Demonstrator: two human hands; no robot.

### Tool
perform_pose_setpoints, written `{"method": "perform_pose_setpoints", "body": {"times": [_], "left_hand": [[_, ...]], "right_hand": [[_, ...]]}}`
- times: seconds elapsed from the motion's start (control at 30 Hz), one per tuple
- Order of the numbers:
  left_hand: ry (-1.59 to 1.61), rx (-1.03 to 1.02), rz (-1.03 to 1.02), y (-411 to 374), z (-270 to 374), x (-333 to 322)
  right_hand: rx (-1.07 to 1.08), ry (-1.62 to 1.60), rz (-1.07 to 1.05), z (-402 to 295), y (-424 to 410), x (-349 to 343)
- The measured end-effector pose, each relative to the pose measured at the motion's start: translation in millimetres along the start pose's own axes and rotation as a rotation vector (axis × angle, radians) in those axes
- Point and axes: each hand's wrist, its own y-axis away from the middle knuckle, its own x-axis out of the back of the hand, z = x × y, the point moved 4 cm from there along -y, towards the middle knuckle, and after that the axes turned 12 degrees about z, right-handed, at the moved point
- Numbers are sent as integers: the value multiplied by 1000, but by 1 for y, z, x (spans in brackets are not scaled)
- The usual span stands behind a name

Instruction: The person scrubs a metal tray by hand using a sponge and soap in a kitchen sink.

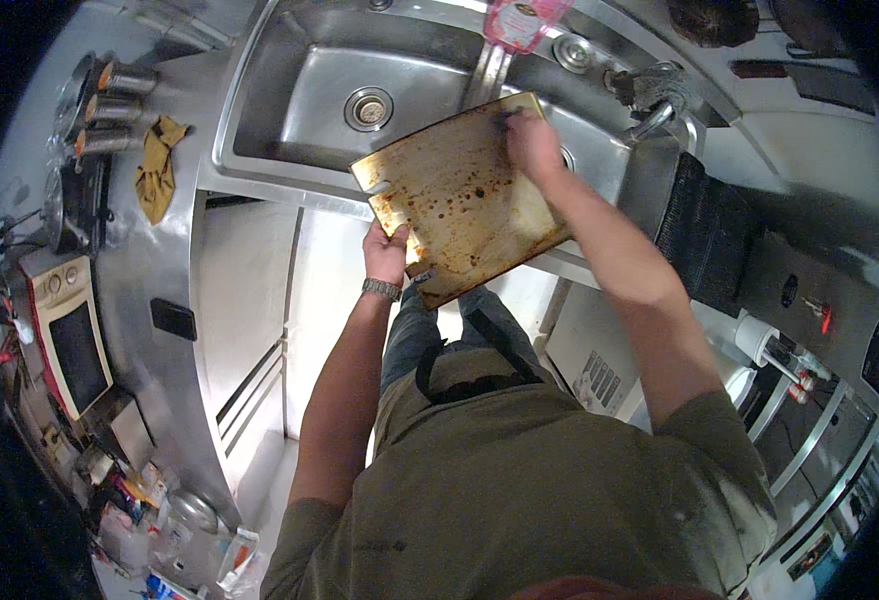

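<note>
A flat rectangular metal panel (462, 199), marked with brown grease stains and rust-coloured spots, is tilted over the front rim of a stainless steel double sink (259, 171). My left hand (387, 251), with a metal-band watch on its wrist, grips the panel's left edge, thumb on top. At the panel's upper right lies my right hand (533, 146), somewhat blurred; something small and dark shows at its fingertips, too unclear to name. The left basin shows its drain strainer (369, 109). Part of the right basin is hidden behind the panel and my right arm.
A faucet (653, 120) stands at the right basin, and a pink bottle (526, 22) behind the divider. On the left counter are a yellow-brown cloth (160, 171), a black phone (173, 319), metal cans (121, 109) and a toaster oven (72, 337). A black ribbed mat (702, 232) hangs at right.
</note>
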Motion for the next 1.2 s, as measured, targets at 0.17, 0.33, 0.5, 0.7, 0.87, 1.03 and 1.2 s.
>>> {"method": "perform_pose_setpoints", "body": {"times": [0.17, 0.33, 0.5, 0.7, 0.87, 1.03, 1.2], "left_hand": [[-68, -30, 1, -4, -11, 5], [-293, -212, 27, -3, 6, 8], [-318, -196, 37, -6, 5, 6], [-269, -162, 35, -8, -7, 10], [-150, -69, 63, -10, -15, 8], [-295, -133, 76, 0, 13, 3], [-298, -208, 69, 3, 20, 4]], "right_hand": [[53, -314, -245, -126, 50, 2], [210, -474, -428, -153, 87, 44], [54, -215, -104, -89, 10, 11], [358, -371, -310, -144, 98, 31], [85, -153, -245, -22, 88, 7], [-177, -74, -131, -28, 31, -2], [320, -144, -236, -98, 83, 15]]}}
